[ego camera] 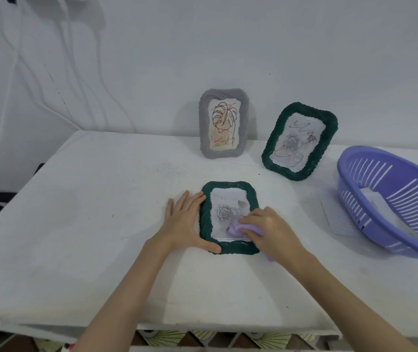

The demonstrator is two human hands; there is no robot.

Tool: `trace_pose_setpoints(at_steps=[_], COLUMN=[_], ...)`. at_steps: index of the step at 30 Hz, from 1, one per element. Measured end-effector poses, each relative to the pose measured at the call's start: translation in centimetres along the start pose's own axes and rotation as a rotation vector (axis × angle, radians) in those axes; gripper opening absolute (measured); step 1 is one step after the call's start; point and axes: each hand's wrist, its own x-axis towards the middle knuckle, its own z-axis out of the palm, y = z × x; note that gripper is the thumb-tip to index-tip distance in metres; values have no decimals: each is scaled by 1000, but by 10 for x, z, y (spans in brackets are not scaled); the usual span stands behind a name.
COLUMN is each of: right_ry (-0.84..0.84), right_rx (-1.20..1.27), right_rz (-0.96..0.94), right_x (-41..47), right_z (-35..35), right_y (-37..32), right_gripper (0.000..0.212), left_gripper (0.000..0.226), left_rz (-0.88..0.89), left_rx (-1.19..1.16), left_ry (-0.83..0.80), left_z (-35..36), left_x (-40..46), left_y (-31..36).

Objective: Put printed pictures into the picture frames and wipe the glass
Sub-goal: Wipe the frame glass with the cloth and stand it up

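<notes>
A dark green picture frame lies flat on the white table, with a rose print under its glass. My left hand lies flat against the frame's left edge, thumb along its lower left corner. My right hand grips a lilac cloth and presses it on the lower right of the glass. A grey frame with a leaf drawing stands upright against the wall. A second green frame with a rose print leans beside it, to the right.
A purple slotted plastic basket sits tilted at the table's right edge with white paper inside. A white sheet lies beside it. Cables hang down the wall at the left. The table's front edge runs below my forearms.
</notes>
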Motion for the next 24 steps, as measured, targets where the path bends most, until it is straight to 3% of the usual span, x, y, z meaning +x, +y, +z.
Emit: trace_pose_setpoints(at_steps=[12,24], right_ry=[104,-48], right_rx=[-38,1], right_rz=[234,-120], right_x=[78,45], right_z=[4,20], right_y=[-1,-32], right_gripper=[17,15], left_gripper=[134,141], left_rz=[-20,-7], left_rx=[-36,-27], left_ry=[-33,-8], left_z=[-5,-1], left_x=[-3,-1], left_y=[5,3])
